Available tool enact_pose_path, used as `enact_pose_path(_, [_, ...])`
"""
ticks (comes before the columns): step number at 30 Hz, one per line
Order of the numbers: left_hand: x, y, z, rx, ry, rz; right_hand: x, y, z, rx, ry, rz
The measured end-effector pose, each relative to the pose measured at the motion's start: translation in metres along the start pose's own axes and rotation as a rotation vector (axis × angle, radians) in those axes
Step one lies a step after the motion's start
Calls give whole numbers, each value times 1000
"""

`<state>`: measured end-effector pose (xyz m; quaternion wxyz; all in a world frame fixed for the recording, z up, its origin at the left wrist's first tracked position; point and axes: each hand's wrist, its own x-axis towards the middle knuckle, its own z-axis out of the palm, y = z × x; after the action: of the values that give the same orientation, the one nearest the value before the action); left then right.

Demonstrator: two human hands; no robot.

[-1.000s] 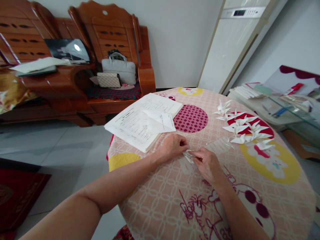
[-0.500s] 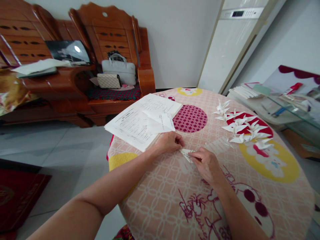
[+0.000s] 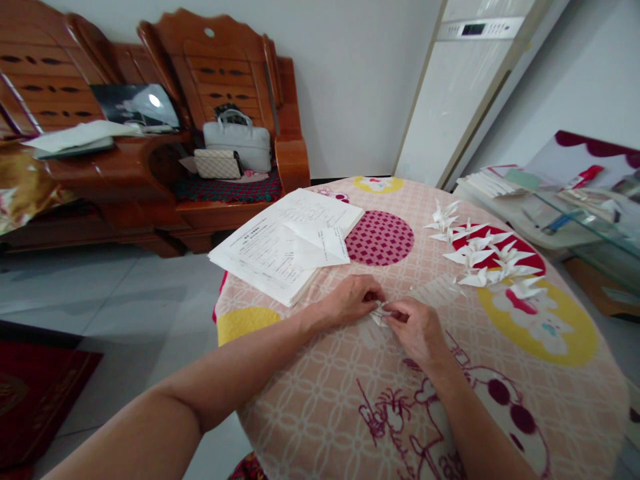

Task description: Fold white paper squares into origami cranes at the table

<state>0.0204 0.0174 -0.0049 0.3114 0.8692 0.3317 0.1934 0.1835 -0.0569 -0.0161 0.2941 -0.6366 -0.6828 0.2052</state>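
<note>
A small folded piece of white paper [image 3: 381, 312] lies on the patterned pink tablecloth [image 3: 350, 400], pinched between both of my hands. My left hand [image 3: 353, 300] grips its left side with closed fingers. My right hand [image 3: 417, 328] grips its right side, fingers also closed. Most of the paper is hidden under my fingertips. Just beyond my left hand sits a stack of printed sheets [image 3: 270, 247] with a folded triangle of paper [image 3: 320, 245] on top.
Several finished white paper cranes [image 3: 487, 257] lie at the table's far right. Wooden chairs [image 3: 220, 73] with a white bag [image 3: 239, 141] stand behind on the left. A tall white appliance [image 3: 460, 87] and a glass shelf with papers [image 3: 560, 200] are on the right.
My two hands have drawn closer together over the small paper. The left hand slid right and slightly nearer; the paper is now more covered by my fingers.
</note>
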Motion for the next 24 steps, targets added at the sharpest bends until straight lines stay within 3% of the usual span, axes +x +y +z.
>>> enact_pose_path(5, [-2,0,-1,-15,20,-52,0,2,1,46,53,139])
enact_pose_path(18, [-2,-4,3,-50,49,-53,2,1,-2,-122,-30,-46])
enact_pose_path(24, [-7,-2,-1,18,44,40,7,-3,-4,-145,-88,-67])
